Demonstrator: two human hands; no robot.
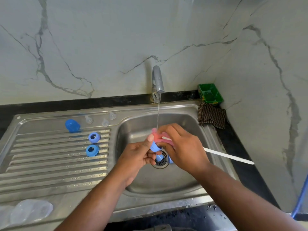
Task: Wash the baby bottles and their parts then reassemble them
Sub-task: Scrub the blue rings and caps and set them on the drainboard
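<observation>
hiding ring [154, 146], left hand [135, 157]; brush [157, 138], right hand [183, 147]

no legible text, green box [210, 93] print blurred

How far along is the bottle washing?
Seemingly done: two blue plastic rings, a blue domed cap and three clear teats sit on the steel drainboard. In hand: left hand holds another blue ring; right hand works a pink white-handled brush. Left: blue parts by the drain, all reassembly.
</observation>
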